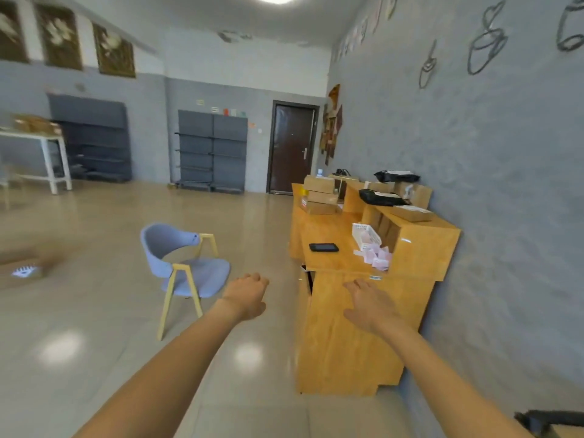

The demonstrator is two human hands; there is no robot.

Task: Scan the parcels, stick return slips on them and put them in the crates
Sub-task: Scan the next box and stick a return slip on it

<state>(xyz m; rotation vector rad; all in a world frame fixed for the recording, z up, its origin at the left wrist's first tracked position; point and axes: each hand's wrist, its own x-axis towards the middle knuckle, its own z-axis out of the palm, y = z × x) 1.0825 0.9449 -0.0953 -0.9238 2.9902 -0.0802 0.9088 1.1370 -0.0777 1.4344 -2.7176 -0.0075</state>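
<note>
Both mine, holding nothing: left hand (247, 295) loosely curled, right hand (371, 303) spread, reaching toward desk (331, 267) where slips (377, 256) lie ready by stacked parcels (319, 194).

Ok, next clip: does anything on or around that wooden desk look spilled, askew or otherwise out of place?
Yes. The white basket on the wooden desk lies tipped over, and pink slips have spilled in a loose pile beside it. Both hands, left hand and right hand, hold nothing. The stacked boxes look orderly.

Wooden desk (347, 343), glossy floor (94, 311)
</note>
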